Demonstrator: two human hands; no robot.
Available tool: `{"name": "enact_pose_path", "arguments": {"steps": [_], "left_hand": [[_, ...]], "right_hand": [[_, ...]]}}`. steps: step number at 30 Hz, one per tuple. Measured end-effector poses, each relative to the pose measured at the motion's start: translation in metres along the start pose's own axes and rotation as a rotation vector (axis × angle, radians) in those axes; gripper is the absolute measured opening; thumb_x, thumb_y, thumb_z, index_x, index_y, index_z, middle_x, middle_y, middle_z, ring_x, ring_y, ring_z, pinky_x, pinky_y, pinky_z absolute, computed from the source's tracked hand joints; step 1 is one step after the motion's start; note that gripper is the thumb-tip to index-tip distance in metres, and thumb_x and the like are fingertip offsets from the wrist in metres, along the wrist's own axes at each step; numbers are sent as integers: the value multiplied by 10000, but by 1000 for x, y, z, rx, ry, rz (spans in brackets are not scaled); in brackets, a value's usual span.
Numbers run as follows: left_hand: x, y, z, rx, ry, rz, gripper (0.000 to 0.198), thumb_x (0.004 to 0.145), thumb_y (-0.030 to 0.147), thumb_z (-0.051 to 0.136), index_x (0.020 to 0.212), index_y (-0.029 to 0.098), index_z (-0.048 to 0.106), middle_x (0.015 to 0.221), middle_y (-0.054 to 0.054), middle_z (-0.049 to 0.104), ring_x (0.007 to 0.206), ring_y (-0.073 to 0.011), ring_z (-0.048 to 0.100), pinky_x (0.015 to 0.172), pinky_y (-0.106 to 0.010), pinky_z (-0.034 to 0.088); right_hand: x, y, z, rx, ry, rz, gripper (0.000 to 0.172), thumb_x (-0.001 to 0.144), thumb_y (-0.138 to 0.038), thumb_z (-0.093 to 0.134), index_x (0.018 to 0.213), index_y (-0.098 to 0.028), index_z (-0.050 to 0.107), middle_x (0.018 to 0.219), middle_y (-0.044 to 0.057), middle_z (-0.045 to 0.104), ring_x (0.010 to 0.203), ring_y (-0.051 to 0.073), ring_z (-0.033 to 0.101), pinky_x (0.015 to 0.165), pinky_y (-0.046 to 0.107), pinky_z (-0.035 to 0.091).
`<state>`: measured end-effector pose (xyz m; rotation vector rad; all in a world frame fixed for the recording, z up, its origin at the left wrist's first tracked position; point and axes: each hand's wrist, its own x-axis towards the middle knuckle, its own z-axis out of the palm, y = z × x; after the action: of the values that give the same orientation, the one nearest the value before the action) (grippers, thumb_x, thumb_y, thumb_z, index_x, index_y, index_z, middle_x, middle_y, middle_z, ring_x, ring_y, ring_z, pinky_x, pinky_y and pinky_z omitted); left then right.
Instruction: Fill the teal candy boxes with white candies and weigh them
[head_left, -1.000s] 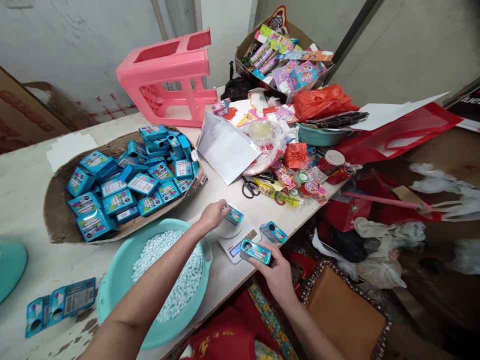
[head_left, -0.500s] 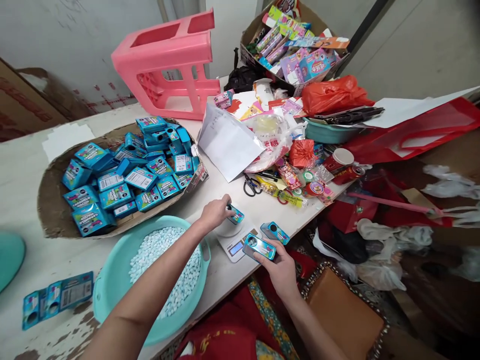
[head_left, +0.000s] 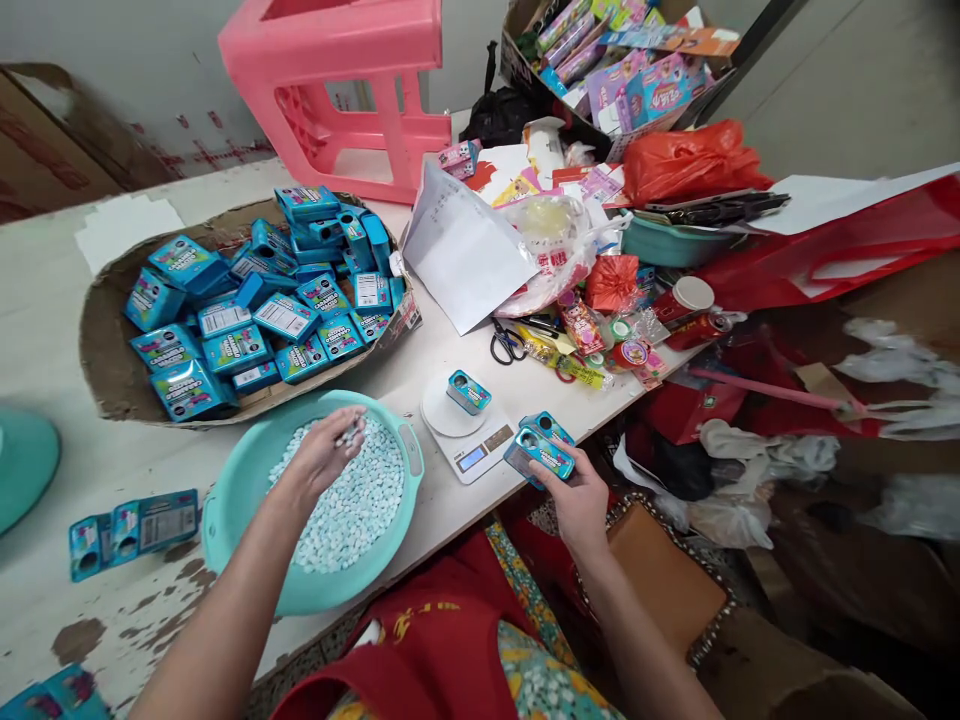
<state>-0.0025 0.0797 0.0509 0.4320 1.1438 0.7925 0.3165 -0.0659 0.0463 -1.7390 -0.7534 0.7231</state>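
Note:
My left hand (head_left: 330,450) is above the teal basin (head_left: 416,455), its fingers curled round a few pale candies. Many small pale-blue candies (head_left: 349,520) lie in the basin. On the round plate of the digital scale (head_left: 476,455) rests a small blue box (head_left: 469,391) with a round hole in its top. My right hand (head_left: 574,490) grips another blue box (head_left: 538,455) right of the scale, at the table's front edge. One more blue box (head_left: 551,427) is just behind the held one; whether my fingers touch it cannot be seen.
A cardboard tray (head_left: 105,340) full of blue boxes lies at the left. Flattened blue boxes (head_left: 157,525) are near the basin. Behind are a pink stool (head_left: 337,50), paper, scissors (head_left: 508,343) and a pile of wrappers. A red can (head_left: 697,328) stands at the right.
My left hand has left the box on the scale and moved left to the basin, now with candies in its fingers. My right hand still holds its box. The view has tilted down somewhat.

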Motion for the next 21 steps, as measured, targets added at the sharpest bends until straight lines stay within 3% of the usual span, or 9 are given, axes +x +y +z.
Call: {"name": "enact_pose_path", "arguments": {"steps": [4,7,9,15,21], "left_hand": [[-22,-26,-51,-4,184,-92,158,726,86,634,881,95,610,703,-33,562,570,-79,546,476,-154,453],[-27,-39,-60,7,188,-94,135,720,110,653,846,92,609,672,-31,562,534,-71,521,435,-142,415],[-27,-41,-54,26,127,-82,166,712,170,684,837,93,607,638,-19,549,487,-58,476,389,-133,349],[-26,-31,-14,150,5,-29,301,655,244,744,885,117,597,658,0,550,519,-61,488,432,-151,331],[-19,-24,8,265,-32,-22,300,624,285,744,819,122,585,607,22,505,470,-43,411,421,-160,243]], "right_hand": [[0,1,0,-2,40,15,504,643,-409,762,1076,-175,650,998,69,671,957,238,599,881,415,468],[-2,2,3,3,49,13,515,631,-426,761,1063,-167,656,1006,76,678,948,241,606,877,418,468],[-4,3,6,-1,48,6,510,627,-433,760,1050,-166,660,1015,81,679,953,245,608,872,417,469],[-10,1,8,-22,9,0,485,629,-436,753,1033,-182,666,991,69,682,955,249,604,857,408,478],[-12,2,8,-34,6,7,471,630,-442,754,1011,-177,673,961,63,681,923,242,606,851,404,476]]}}
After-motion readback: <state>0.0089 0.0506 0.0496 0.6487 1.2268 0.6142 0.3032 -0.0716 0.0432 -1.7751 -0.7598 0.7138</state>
